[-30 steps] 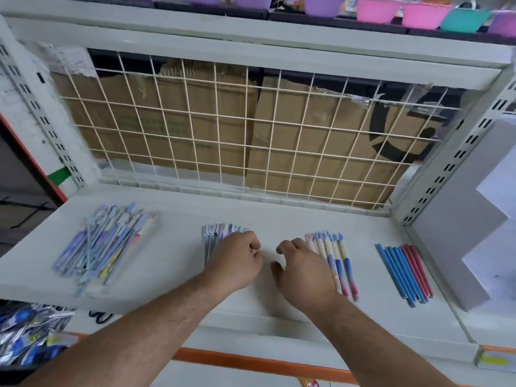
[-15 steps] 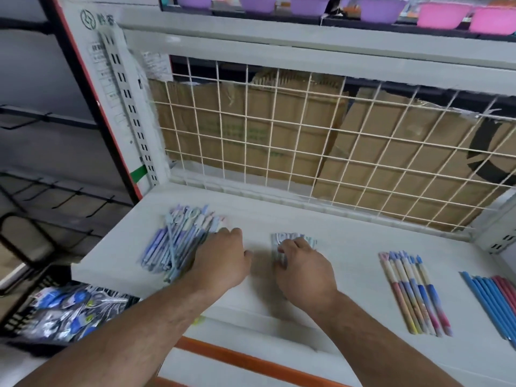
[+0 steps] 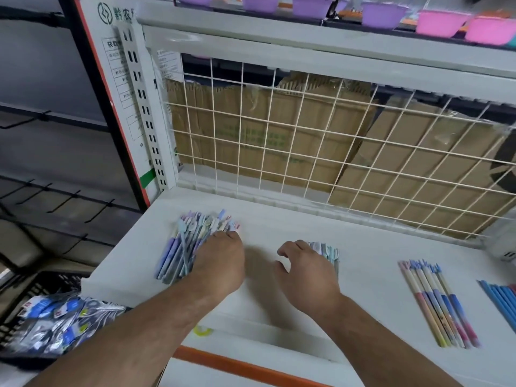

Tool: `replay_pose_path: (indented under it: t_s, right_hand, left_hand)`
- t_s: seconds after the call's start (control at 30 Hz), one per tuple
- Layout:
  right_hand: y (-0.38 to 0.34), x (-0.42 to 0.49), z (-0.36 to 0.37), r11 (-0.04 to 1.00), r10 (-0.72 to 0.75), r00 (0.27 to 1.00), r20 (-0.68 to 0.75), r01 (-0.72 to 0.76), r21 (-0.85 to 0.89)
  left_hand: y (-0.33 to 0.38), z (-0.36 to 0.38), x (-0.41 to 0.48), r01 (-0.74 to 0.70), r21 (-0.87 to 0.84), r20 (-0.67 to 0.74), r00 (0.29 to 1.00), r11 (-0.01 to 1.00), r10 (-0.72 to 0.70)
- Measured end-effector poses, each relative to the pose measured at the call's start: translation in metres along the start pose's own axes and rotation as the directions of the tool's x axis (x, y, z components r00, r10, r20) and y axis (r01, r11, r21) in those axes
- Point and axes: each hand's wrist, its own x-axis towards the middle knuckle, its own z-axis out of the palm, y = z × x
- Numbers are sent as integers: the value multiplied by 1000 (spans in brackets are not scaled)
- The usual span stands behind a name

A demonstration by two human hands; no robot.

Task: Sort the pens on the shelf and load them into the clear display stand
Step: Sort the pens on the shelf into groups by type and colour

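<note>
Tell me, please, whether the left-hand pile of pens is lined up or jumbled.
Jumbled: the pile of pens is loosely heaped, with several crossing at angles and uneven ends.

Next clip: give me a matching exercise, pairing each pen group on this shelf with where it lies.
Things:
1. loose pile
2. small bundle
3. pastel row
4. blue pens

Places:
A. cut off by the frame's right edge
B. partly under the left hand
C. partly hidden behind the right hand
D. lying untouched between the small bundle and the blue pens

Pairs: 1-B, 2-C, 3-D, 4-A
</note>
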Motion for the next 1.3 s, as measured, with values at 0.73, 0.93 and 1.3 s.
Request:
replay_pose_path:
  t_s: [0.73,0.93,1.3]
  right_hand:
    - [12,-4,-2,1000,-1,1000,31,0,10]
    - [17,-9,-2,1000,12,998,59,-13,18]
    - [29,-15,-7,999,28,999,29,-29,39]
  left_hand:
    - [5,3,14,-5,25,32,999,1000,4]
    - [12,-1,14,-20,15,103,994,1000,19]
    - [17,6,23,-45,-59,120,991,997,52]
